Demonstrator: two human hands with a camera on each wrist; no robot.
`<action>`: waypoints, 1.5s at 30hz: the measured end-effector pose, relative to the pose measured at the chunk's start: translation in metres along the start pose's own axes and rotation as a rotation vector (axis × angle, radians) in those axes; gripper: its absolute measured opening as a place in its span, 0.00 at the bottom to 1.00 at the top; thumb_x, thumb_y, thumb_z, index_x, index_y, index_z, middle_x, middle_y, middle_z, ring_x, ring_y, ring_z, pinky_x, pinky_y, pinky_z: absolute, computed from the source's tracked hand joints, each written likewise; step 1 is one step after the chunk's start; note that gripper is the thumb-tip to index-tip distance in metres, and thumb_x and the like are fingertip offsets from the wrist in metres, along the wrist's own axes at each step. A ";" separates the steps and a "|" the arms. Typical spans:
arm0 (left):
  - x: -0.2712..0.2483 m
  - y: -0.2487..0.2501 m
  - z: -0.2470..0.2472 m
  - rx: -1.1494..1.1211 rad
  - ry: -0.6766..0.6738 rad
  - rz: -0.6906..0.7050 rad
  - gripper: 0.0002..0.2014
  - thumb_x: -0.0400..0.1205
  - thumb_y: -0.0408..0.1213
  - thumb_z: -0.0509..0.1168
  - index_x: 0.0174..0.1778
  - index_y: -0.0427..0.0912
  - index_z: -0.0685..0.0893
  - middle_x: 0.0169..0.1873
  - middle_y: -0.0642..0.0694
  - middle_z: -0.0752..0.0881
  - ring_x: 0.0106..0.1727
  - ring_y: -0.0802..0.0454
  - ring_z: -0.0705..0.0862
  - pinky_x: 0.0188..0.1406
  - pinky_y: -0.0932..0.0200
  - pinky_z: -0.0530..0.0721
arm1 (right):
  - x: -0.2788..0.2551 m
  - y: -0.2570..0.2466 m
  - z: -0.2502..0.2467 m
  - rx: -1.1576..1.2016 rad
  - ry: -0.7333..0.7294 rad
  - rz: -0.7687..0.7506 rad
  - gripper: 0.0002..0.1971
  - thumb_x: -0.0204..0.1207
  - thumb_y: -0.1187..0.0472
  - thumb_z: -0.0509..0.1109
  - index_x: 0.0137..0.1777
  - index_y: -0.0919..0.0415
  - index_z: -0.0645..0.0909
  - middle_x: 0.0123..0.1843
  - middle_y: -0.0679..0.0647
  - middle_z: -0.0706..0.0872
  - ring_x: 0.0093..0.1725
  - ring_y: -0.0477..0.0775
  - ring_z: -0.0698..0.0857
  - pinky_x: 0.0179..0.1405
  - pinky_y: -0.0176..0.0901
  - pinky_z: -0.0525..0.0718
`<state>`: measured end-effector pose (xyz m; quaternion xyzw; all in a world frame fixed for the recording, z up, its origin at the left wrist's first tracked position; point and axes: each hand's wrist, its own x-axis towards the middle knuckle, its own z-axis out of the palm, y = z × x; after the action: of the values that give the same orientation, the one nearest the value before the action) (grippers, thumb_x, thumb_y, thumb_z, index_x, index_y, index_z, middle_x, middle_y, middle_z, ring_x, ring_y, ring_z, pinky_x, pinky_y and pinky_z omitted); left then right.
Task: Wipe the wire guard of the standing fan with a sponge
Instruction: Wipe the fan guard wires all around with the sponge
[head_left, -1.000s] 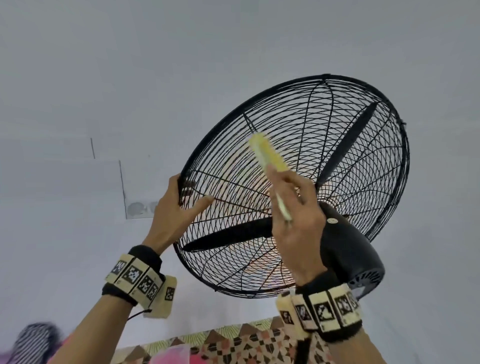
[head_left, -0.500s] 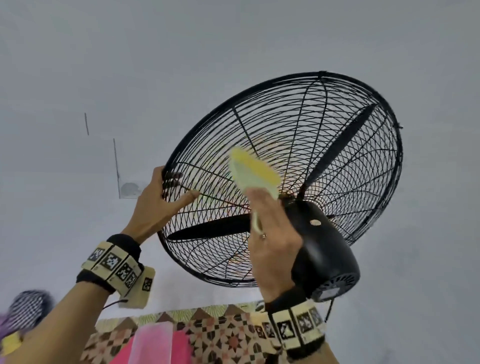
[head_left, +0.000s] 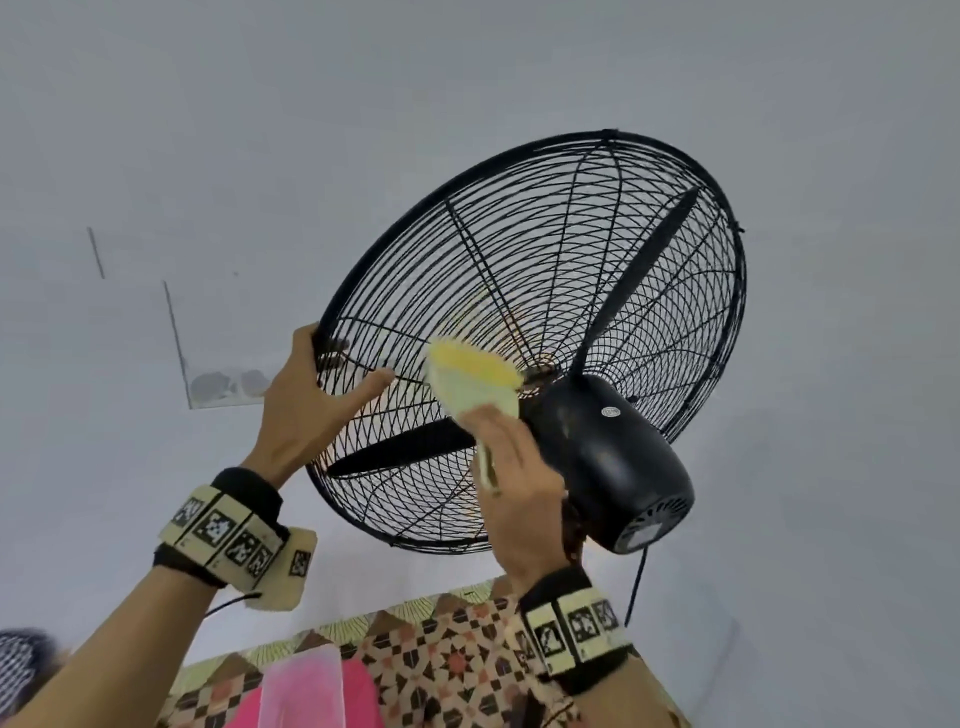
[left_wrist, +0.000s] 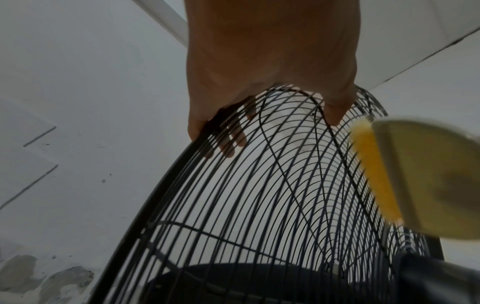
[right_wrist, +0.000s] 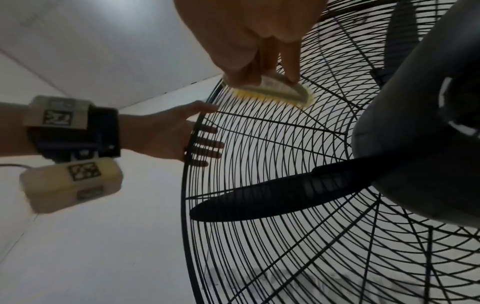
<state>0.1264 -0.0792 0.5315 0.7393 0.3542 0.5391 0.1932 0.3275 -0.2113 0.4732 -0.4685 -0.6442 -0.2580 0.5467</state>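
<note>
Sponge (head_left: 470, 383) beyond right hand's (head_left: 519, 486) grip

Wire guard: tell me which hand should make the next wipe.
Right. The right hand already holds the sponge against the wire guard near the hub; the left hand grips the rim, steadying it.

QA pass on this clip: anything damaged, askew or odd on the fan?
Nothing broken shows on the black wire fan guard. The only oddity is grey patchy staining on the white wall beside it. The yellow-green sponge sits against the guard.
</note>
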 end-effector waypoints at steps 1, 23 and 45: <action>0.001 0.000 -0.001 0.000 -0.008 -0.002 0.47 0.68 0.76 0.70 0.77 0.52 0.68 0.66 0.52 0.84 0.64 0.48 0.85 0.60 0.54 0.78 | -0.004 -0.001 -0.002 0.007 -0.046 -0.021 0.25 0.78 0.76 0.75 0.73 0.59 0.82 0.71 0.55 0.87 0.72 0.49 0.85 0.66 0.43 0.88; -0.002 0.007 0.004 -0.034 0.008 -0.090 0.49 0.66 0.76 0.73 0.78 0.54 0.68 0.70 0.53 0.83 0.69 0.50 0.84 0.74 0.37 0.81 | -0.012 0.021 -0.011 -0.042 0.032 0.055 0.33 0.76 0.84 0.71 0.79 0.61 0.79 0.75 0.57 0.84 0.76 0.53 0.82 0.74 0.51 0.84; -0.007 0.014 0.001 -0.134 0.025 -0.080 0.45 0.65 0.73 0.75 0.70 0.50 0.73 0.56 0.58 0.83 0.57 0.53 0.82 0.60 0.53 0.77 | -0.005 0.010 -0.002 -0.039 0.229 0.323 0.26 0.81 0.79 0.71 0.76 0.60 0.82 0.75 0.52 0.83 0.75 0.47 0.81 0.75 0.40 0.81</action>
<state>0.1310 -0.0933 0.5358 0.7032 0.3491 0.5626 0.2592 0.3371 -0.2101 0.4676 -0.5437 -0.4894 -0.2309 0.6415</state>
